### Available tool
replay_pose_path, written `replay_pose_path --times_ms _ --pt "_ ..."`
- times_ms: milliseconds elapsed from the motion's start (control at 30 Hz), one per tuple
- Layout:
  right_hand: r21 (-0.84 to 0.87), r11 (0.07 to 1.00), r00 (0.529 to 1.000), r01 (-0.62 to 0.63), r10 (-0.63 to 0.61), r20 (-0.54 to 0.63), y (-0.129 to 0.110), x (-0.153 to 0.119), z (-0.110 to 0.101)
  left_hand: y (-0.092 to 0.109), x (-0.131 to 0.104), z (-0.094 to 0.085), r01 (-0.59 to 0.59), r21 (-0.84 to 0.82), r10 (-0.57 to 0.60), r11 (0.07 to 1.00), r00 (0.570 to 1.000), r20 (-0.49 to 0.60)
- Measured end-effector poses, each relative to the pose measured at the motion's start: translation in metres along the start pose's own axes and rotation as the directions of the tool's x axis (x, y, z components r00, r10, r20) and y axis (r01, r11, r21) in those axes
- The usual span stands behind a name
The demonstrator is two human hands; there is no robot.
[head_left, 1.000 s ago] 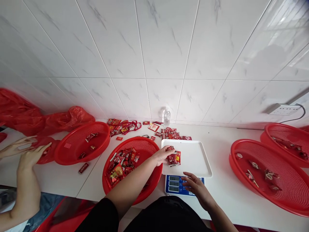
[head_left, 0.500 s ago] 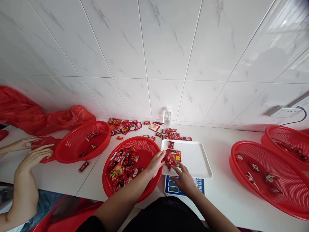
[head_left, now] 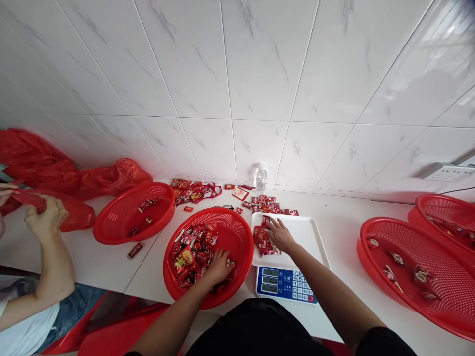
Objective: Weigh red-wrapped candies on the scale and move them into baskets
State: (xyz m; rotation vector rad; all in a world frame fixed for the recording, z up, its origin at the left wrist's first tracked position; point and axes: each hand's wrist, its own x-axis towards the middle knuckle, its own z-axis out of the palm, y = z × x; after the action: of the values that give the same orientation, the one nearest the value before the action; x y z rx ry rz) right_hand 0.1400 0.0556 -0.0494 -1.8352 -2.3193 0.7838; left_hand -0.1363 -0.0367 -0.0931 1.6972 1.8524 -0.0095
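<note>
My left hand reaches into the middle red basket, fingers apart and bent down over the heap of red-wrapped snacks. Its fingertips are partly hidden among the wrappers. On the left part of the white scale tray lie several red snack packets. My right hand is over these packets with its fingers spread, touching them at their right side. Below the tray, the blue scale panel shows its displays and number keys.
Small red packets and a clear bottle stand near the wall. Another red basket is at left, beside a co-worker's hand holding a red plastic bag. Two baskets with a few snacks, one nearer, occupy the right.
My left hand has left the packets on the tray and moved down-left into the basket. My right hand has moved up onto the packets. The co-worker has lifted a red bag.
</note>
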Motion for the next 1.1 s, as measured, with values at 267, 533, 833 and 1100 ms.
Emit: replay_pose_path --times_ms 267,533,833,1100 --pt "0.061 0.996 0.995 0.066 -0.07 0.069 0.007 0.008 0.005 0.001 -0.01 -0.004 -0.037 -0.028 0.038 0.999 0.999 0.033" --pt "0.218 0.974 0.998 0.056 -0.048 -0.042 0.023 -0.04 0.006 0.0 -0.01 -0.003 -0.079 0.029 0.079 0.996 0.997 0.006" --pt "0.501 0.865 0.986 -0.001 0.084 -0.142 0.032 -0.109 0.022 0.008 -0.001 -0.001 -0.008 0.086 0.008 0.996 1.0 0.008" --pt "0.594 0.803 0.976 -0.04 0.159 -0.149 0.018 -0.144 0.02 0.013 0.002 -0.012 0.052 -0.401 -0.083 0.915 0.995 -0.06"
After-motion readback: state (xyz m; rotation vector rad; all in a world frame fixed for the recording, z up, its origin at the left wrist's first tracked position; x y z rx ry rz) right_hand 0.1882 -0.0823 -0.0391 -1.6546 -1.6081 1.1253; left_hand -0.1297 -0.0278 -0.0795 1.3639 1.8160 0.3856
